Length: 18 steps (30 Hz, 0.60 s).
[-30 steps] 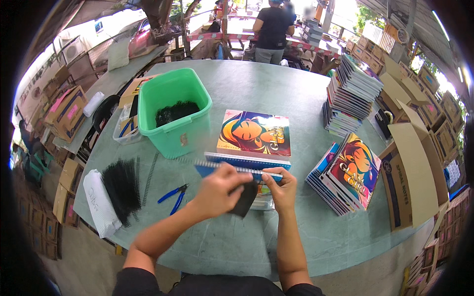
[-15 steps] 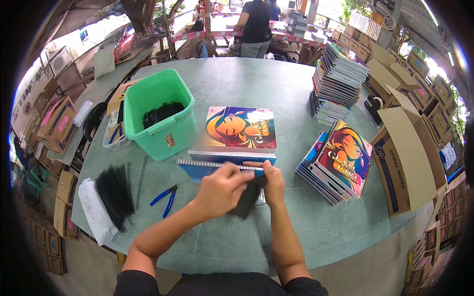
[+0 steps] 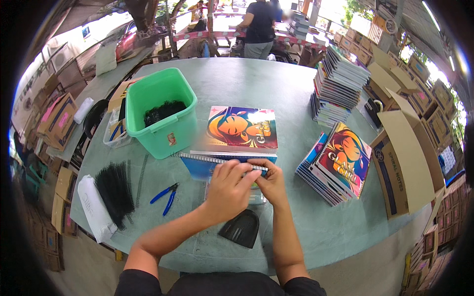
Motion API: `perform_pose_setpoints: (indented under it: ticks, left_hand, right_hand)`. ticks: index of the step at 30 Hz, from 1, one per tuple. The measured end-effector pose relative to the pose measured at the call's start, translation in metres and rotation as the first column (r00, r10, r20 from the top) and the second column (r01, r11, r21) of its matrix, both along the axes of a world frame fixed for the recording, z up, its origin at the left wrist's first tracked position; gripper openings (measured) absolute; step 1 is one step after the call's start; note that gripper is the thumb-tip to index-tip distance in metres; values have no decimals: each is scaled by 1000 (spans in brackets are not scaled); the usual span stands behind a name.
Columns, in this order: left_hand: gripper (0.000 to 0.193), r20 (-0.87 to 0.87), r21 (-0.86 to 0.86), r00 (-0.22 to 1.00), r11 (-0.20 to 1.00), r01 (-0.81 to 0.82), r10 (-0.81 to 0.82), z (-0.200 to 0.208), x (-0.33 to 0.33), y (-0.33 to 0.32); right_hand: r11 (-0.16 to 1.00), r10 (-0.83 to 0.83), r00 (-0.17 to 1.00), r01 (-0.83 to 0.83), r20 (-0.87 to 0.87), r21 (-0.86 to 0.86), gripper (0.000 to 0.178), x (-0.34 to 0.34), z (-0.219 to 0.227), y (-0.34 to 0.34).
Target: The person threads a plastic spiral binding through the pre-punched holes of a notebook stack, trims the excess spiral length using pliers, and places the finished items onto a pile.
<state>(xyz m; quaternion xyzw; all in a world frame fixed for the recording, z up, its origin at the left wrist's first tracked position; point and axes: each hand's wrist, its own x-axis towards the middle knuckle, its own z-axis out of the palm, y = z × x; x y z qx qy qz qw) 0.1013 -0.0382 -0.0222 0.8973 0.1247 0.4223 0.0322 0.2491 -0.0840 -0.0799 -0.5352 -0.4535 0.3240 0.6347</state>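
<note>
A blue-covered notebook [image 3: 195,167] stands with its punched spine edge up, and a thin spiral coil [image 3: 178,154] sticks out past its left end. Across that spine my left hand [image 3: 228,192] bends its fingers, closed on the notebook near its right end. My right hand [image 3: 271,183] pinches the same right corner, thumb and fingers pressed together. Just beyond lies a stack of notebooks [image 3: 242,129] with a colourful illustrated cover on top. A black flat piece with a rounded end [image 3: 241,230] lies on the table below my hands. Blue-handled pliers [image 3: 165,198] rest to the left.
A green bin [image 3: 163,140] holding black coils stands far left. Loose black coils [image 3: 113,195] lie beside a white wrapped bundle [image 3: 95,209]. At right are a pile of bound notebooks [image 3: 340,163], a taller stack [image 3: 339,81] and an open carton [image 3: 395,172]. A person [image 3: 259,27] stands beyond the table.
The black flat piece, blurred beneath my hands before, now lies on the table nearer me. My left hand has shifted slightly right and down, its fingers now beside the right hand's.
</note>
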Motion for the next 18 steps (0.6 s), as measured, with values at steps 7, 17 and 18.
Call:
perform_pose_setpoints:
  ticks: [7, 17, 18]
  left_hand:
    - [14, -172, -179, 974, 977, 117, -148, -2, 23, 18]
    - [15, 105, -5, 983, 989, 149, -147, 7, -15, 2]
    - [20, -166, -106, 979, 989, 102, -118, -2, -39, 4]
  right_hand:
    - [998, -5, 985, 16, 172, -59, 7, 5, -15, -6]
    - [992, -14, 985, -8, 171, 124, 28, -4, 7, -7]
    - [995, 101, 988, -103, 114, 16, 42, 3, 17, -15]
